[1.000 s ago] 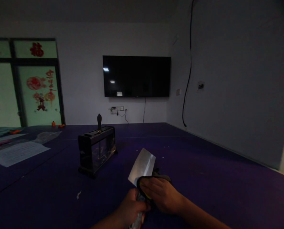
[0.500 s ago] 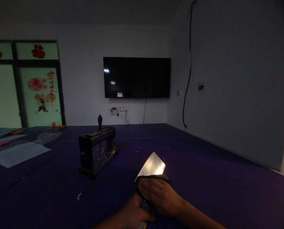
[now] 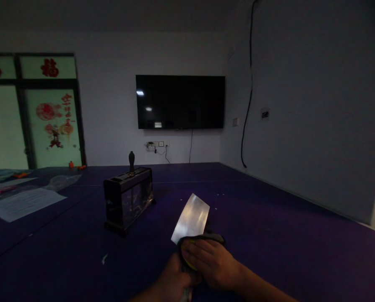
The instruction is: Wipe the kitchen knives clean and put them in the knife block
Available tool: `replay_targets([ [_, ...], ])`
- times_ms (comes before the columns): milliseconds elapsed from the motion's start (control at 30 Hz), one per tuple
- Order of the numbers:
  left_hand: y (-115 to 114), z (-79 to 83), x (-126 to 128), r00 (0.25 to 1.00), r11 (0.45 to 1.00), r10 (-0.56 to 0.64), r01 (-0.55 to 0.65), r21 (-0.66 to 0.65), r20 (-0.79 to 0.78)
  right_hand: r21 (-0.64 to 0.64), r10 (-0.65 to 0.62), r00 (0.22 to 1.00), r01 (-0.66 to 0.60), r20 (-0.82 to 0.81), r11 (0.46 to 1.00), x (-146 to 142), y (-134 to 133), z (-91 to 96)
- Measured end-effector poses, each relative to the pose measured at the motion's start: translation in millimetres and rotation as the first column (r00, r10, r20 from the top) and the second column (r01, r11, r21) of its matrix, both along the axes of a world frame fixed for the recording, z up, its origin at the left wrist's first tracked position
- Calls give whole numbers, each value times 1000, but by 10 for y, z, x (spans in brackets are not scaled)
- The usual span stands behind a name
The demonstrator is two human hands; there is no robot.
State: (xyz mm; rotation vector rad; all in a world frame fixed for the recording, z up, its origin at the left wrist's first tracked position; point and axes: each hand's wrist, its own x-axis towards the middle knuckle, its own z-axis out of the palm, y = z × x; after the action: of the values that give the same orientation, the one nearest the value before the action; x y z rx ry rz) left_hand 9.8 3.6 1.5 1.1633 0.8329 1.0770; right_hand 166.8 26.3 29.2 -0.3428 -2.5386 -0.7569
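In front of me a cleaver points away, its broad shiny blade [image 3: 192, 218] tilted and catching the light. My left hand [image 3: 172, 279] is wrapped round its handle, most of which the fingers hide. My right hand [image 3: 214, 262] presses a dark cloth with a yellow patch [image 3: 187, 240] onto the blade near the handle. The cloth covers the lower blade. To the left, apart from both hands, stands a black knife block [image 3: 127, 199] with clear sides. One dark knife handle [image 3: 131, 161] sticks up from its top.
The purple-covered table [image 3: 253, 243] carries white scraps, one being a torn bit [image 3: 104, 259] at front left. Printed paper [image 3: 27, 203] and clear plastic [image 3: 61, 181] lie at far left. A television [image 3: 181, 102] hangs on the back wall; a black cable [image 3: 246, 126] dangles at right.
The blade has swung slightly left and shows more of its surface. My right hand and the cloth have slid down toward the handle. The knife block has stayed put.
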Motion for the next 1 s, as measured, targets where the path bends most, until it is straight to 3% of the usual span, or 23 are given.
replay_targets([
  [233,-6,3,9,997,993,68,-65,-97,32,54,90,995,-88,-31,995,38,6,-15],
  [433,-42,77,-4,994,995,96,-94,-42,60,85,107,993,-104,-42,991,36,-18,4],
  [700,-92,191,22,990,991,134,-134,-17,43,-76,58,993,-66,-100,995,-47,-81,7],
  [1000,-32,139,7,996,995,67,-63,77,-59,-288,62,975,-123,-214,950,-158,-193,63],
])
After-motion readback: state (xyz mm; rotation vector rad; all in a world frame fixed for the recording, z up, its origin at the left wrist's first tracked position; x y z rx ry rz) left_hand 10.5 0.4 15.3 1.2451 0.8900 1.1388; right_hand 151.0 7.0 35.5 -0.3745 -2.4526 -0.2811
